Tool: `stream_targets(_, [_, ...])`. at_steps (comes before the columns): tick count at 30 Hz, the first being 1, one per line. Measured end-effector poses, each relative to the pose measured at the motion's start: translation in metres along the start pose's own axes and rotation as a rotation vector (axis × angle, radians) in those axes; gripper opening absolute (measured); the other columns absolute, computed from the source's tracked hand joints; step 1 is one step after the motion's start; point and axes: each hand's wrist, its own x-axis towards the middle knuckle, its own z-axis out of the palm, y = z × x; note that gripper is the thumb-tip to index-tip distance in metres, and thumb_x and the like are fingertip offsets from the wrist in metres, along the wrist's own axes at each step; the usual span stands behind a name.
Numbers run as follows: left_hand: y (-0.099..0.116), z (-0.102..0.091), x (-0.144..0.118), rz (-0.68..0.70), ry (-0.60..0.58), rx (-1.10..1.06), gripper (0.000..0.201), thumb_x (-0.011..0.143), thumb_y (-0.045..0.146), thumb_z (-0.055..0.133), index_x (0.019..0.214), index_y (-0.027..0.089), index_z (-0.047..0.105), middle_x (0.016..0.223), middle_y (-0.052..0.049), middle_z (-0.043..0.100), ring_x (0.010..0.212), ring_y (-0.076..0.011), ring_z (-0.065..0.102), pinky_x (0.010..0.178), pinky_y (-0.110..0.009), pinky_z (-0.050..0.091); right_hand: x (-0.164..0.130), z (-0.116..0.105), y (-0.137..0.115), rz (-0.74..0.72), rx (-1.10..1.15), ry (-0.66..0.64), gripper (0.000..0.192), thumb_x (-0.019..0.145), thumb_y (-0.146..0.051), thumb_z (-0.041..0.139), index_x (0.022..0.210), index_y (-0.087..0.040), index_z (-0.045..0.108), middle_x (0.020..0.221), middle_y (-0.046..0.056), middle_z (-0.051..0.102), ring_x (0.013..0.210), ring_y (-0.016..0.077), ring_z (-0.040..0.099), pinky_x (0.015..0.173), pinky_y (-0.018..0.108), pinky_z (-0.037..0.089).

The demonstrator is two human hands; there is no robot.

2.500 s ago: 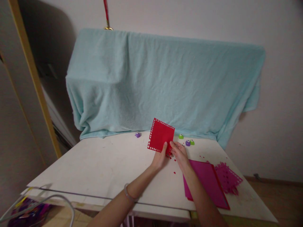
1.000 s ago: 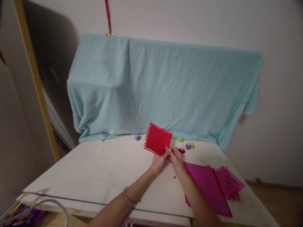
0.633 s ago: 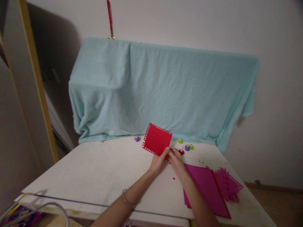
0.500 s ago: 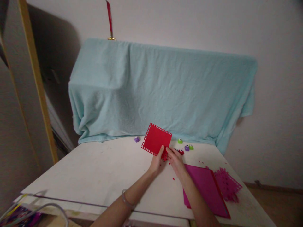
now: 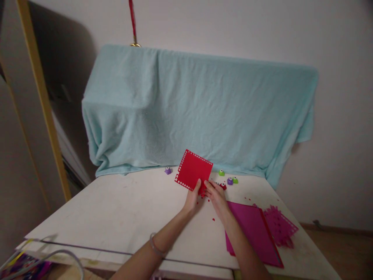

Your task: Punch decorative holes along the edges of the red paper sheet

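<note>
A red paper square (image 5: 193, 170) with a border of small punched holes is held tilted above the white table (image 5: 116, 210). My left hand (image 5: 192, 199) pinches its lower edge from the left. My right hand (image 5: 215, 195) grips its lower right corner, fingertips almost touching the left hand. A small red punch (image 5: 223, 186) sits on the table just beyond my right hand. Tiny red scraps lie scattered under the hands.
Small purple (image 5: 168, 170) and green (image 5: 222, 172) punches lie along the back by a light blue blanket (image 5: 198, 109) draped over something bulky. Magenta sheets (image 5: 250, 229) and a punched magenta piece (image 5: 280, 227) lie at the right. A wire basket (image 5: 43, 260) is at the lower left.
The red punch left my right hand and now rests on the table. The red square was turned and shifted slightly left, and both hands closed in on its lower corner.
</note>
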Motion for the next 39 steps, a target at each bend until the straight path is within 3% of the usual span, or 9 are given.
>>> stream_targets(13, [0.006, -0.001, -0.001, 0.035, 0.048, 0.009, 0.048, 0.08, 0.056, 0.063, 0.105, 0.015, 0.067, 0.109, -0.012, 0.07, 0.1, -0.0266, 0.065, 0.088, -0.04, 0.051, 0.005, -0.013, -0.007, -0.027, 0.038, 0.11, 0.03, 0.072, -0.042, 0.077, 0.088, -0.018, 0.068, 0.086, 0.008, 0.074, 0.074, 0.0201, 0.07, 0.063, 0.028, 0.055])
stream_targets(19, [0.005, 0.0, -0.001, -0.026, -0.059, -0.079, 0.055, 0.081, 0.058, 0.062, 0.104, 0.008, 0.068, 0.106, -0.018, 0.07, 0.096, -0.0286, 0.067, 0.089, -0.041, 0.049, 0.009, -0.021, -0.011, -0.053, 0.115, 0.189, 0.035, 0.067, -0.043, 0.081, 0.086, -0.017, 0.067, 0.083, 0.007, 0.074, 0.07, 0.021, 0.071, 0.062, 0.028, 0.056])
stream_targets(32, [0.001, -0.002, 0.001, -0.082, 0.022, -0.161, 0.052, 0.075, 0.055, 0.07, 0.106, 0.014, 0.066, 0.098, -0.013, 0.072, 0.091, -0.0274, 0.067, 0.079, -0.039, 0.052, 0.01, -0.02, -0.012, 0.054, 0.189, 0.179, 0.037, 0.074, -0.051, 0.073, 0.082, -0.016, 0.064, 0.076, 0.01, 0.074, 0.065, 0.0227, 0.071, 0.057, 0.03, 0.056])
stream_targets(39, [0.003, -0.002, 0.001, -0.078, 0.016, -0.153, 0.051, 0.075, 0.054, 0.07, 0.104, 0.013, 0.066, 0.094, -0.013, 0.071, 0.087, -0.025, 0.067, 0.078, -0.037, 0.052, 0.008, -0.018, -0.015, 0.146, 0.267, 0.117, 0.043, 0.085, -0.059, 0.055, 0.079, -0.017, 0.061, 0.071, 0.011, 0.073, 0.062, 0.0231, 0.07, 0.049, 0.03, 0.053])
